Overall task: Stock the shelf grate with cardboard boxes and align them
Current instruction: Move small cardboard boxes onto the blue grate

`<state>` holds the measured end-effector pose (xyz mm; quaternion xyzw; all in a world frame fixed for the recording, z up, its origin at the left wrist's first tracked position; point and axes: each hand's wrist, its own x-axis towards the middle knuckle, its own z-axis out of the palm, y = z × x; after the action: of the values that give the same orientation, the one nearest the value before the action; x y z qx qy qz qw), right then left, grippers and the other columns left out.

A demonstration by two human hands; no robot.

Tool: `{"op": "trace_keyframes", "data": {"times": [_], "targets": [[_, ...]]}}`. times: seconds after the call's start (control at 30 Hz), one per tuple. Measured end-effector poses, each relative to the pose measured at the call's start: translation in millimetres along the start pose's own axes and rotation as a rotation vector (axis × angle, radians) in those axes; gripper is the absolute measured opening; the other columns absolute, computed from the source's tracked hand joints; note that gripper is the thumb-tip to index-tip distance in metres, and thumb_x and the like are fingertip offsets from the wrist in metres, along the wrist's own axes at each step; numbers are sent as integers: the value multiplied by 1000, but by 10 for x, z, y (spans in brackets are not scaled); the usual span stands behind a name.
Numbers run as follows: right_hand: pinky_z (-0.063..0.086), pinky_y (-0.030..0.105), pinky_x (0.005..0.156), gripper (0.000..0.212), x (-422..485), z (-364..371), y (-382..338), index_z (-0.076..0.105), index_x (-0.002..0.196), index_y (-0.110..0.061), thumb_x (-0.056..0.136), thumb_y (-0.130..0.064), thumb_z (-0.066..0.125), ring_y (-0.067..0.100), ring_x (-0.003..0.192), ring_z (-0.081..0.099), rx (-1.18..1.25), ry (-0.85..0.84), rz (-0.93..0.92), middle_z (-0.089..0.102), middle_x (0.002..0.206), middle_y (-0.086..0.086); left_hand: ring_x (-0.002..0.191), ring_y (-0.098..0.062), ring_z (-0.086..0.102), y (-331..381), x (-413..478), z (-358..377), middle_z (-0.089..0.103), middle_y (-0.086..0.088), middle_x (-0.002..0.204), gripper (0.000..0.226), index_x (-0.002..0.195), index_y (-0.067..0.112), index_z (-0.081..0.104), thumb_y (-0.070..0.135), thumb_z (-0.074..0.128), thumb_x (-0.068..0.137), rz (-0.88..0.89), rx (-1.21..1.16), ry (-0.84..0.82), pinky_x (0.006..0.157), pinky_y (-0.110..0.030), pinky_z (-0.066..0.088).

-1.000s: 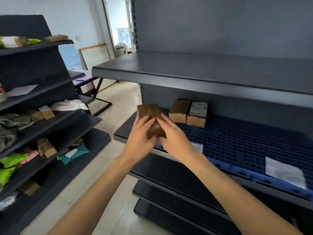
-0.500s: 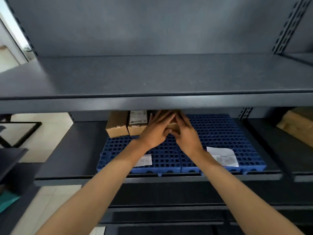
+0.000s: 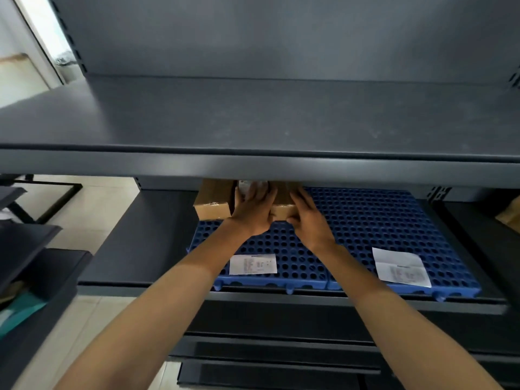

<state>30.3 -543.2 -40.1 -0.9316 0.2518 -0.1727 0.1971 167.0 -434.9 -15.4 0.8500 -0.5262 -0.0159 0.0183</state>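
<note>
A blue perforated shelf grate [image 3: 374, 229] lies on the dark middle shelf. At its back left stands a plain cardboard box [image 3: 212, 202]. Beside it a box with a white label [image 3: 244, 187] is mostly hidden under my left hand [image 3: 254, 211]. A third cardboard box [image 3: 284, 205] sits on the grate right of those, held between both hands; my right hand [image 3: 308, 219] presses its right side and front. The upper shelf's edge hides the boxes' back ends.
The grey upper shelf [image 3: 253, 164] overhangs the boxes closely. Two white paper slips [image 3: 252, 264] [image 3: 401, 267] lie near the grate's front edge. Another brown carton [image 3: 510, 213] sits in the bay at the right. Dark shelving [image 3: 33, 266] stands at the left.
My hands carried the box from in front of the shelf onto the grate and pushed it back beside the labelled box. The view has swung to face the shelf and moved closer.
</note>
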Motion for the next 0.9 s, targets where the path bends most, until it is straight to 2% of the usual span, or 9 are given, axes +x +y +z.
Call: {"op": "trace_keyframes", "data": {"times": [0.1, 0.2, 0.3, 0.37, 0.47, 0.57, 0.67, 0.77, 0.9], "targets": [[51, 47, 90, 71, 3, -38, 17, 24, 150, -18, 91, -20, 62, 32, 119, 54, -20, -16, -4, 7, 161, 1, 146, -29, -15, -4, -11, -13, -13, -5, 161, 81, 152, 23, -5, 44, 48, 94, 10, -27, -3, 108, -63, -11], [56, 43, 78, 81, -51, -83, 3, 11, 152, -24, 90, -28, 62, 31, 119, 54, -93, -15, -36, -1, 162, -1, 146, -28, -13, -39, -100, -87, -8, -5, 161, 83, 152, 25, -6, 50, 46, 92, 60, -98, 98, 111, -63, -12], [46, 45, 100, 86, -112, -105, -37, 7, 152, -27, 88, -33, 64, 28, 144, 21, -163, 43, -73, 2, 161, 1, 146, -29, 2, -267, -266, -155, 16, -6, 159, 78, 150, 26, 15, 56, 48, 87, 77, -79, 354, 113, -60, -4], [31, 47, 110, 83, -116, -136, -115, 15, 152, -24, 86, -31, 65, 28, 146, 12, -217, 90, -121, 12, 160, 4, 144, -30, 7, -506, -355, -157, 21, -6, 156, 77, 147, 28, 21, 63, 47, 84, -21, -87, 386, 113, -63, -5], [24, 50, 115, 72, -82, -99, -323, 35, 146, -18, 82, -19, 67, 30, 143, 24, -248, 60, -216, 33, 153, 9, 146, -31, 7, -715, -435, -81, 14, -9, 159, 92, 152, 25, 8, 73, 43, 81, -133, -150, 232, 115, -60, 0], [15, 48, 117, 68, -91, 12, -431, 38, 145, -22, 83, -20, 64, 28, 143, 24, -322, 27, -227, 37, 151, 8, 147, -31, 5, -675, -444, -10, 10, -12, 160, 94, 153, 21, 3, 74, 36, 83, -75, -71, 190, 117, -51, 7], [9, 50, 118, 71, -183, -26, -422, 32, 148, -21, 84, -19, 62, 27, 146, 16, -298, 62, -166, 30, 155, 9, 146, -29, 11, -609, -420, -92, 17, -11, 159, 87, 152, 18, 13, 67, 42, 87, -5, -143, 253, 118, -46, 9], [11, 51, 117, 64, -364, -269, -469, 36, 146, -17, 86, -15, 59, 27, 146, 16, -198, 131, -129, 31, 154, 8, 142, -28, 23, -462, -469, -307, 30, -12, 153, 74, 146, 14, 29, 56, 50, 90, 51, -364, 323, 116, -39, 19], [24, 46, 114, 46, -913, -819, -567, 52, 135, -23, 90, -19, 60, 21, 128, 48, -86, 235, -101, 56, 135, 1, 121, -26, 50, 113, -774, -631, 55, -5, 133, 51, 139, 30, 42, 47, 53, 92, 177, -541, 316, 95, -34, 45]]}}
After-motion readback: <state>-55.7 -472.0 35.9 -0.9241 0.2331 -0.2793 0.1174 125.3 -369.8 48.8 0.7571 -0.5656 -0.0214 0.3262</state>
